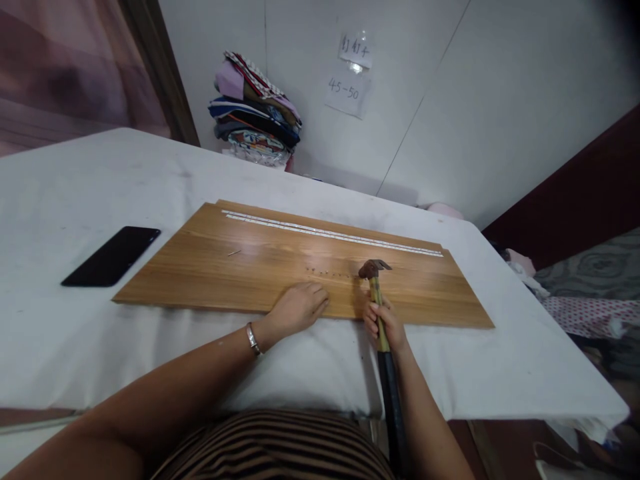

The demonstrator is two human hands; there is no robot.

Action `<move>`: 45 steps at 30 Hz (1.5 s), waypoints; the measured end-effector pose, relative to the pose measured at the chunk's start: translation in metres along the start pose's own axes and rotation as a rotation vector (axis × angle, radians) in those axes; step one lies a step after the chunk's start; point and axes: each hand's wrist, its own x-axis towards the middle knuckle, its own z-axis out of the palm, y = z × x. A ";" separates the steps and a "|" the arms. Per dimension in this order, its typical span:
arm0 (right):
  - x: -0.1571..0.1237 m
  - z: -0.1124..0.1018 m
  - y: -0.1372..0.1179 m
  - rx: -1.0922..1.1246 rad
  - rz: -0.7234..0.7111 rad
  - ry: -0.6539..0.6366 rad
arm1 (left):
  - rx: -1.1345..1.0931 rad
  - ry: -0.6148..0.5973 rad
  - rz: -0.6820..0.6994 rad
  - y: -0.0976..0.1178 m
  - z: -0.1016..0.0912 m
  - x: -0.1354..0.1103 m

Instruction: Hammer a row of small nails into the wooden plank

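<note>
A long wooden board (240, 267) lies across a white table (75, 200). My right hand (385, 325) is wrapped round the handle of a claw hammer (374, 269), whose head rests on the board next to a short row of small nails (327, 272). My left hand (300, 307) lies on the board's near edge, just left of the nails, with its fingers curled loosely; a bracelet is on the wrist. One loose nail (234, 253) lies further left on the board. A strip of white nails (330, 233) runs along the board's far edge.
A black phone (113, 255) lies on the table left of the board. Folded fabrics (255, 113) are stacked against the white wall, under paper notes (349, 80). More cloth lies on the floor at right (585, 307).
</note>
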 end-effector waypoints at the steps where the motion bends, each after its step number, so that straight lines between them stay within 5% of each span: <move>1: 0.000 0.000 0.000 -0.002 0.003 0.005 | 0.000 -0.004 0.000 0.000 0.000 0.000; 45: 0.000 -0.008 0.004 -0.016 -0.029 -0.036 | -0.012 -0.006 -0.007 0.001 -0.002 0.000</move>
